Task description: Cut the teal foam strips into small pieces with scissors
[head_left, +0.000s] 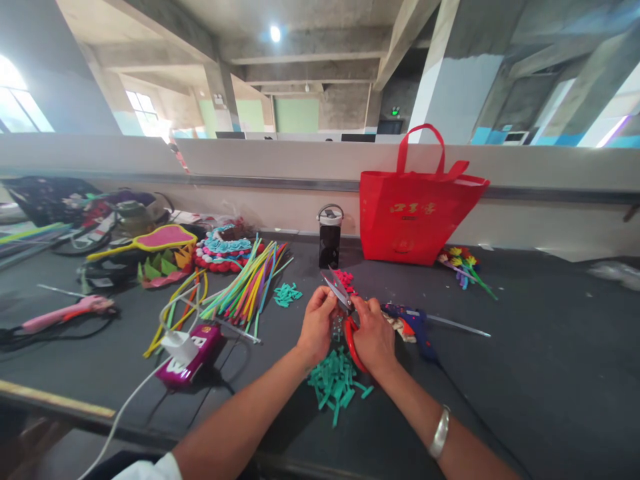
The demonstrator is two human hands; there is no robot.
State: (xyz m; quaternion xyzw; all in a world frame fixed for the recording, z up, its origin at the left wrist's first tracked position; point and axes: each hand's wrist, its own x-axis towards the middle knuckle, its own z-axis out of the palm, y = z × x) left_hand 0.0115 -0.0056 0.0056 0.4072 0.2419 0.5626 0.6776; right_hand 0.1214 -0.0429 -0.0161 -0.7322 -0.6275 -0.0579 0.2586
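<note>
My right hand (373, 337) grips a pair of scissors with red handles (354, 347). Their blades (340, 292) point up and away, toward the fingertips of the other hand. My left hand (317, 323) is closed in a pinch right beside the blades; whatever it holds is too small or hidden to name. Below both hands lies a loose pile of short teal strips (334, 383). A smaller heap of teal pieces (287, 294) is to the left, and small red pieces (346, 279) lie just beyond the blades.
A blue glue gun (423, 330) with its stick lies right of my hands. Left are a purple power strip (193, 360), colourful pipe-cleaner-like sticks (250, 287) and a pink glue gun (65, 315). A dark bottle (330, 240) and red bag (410, 220) stand behind.
</note>
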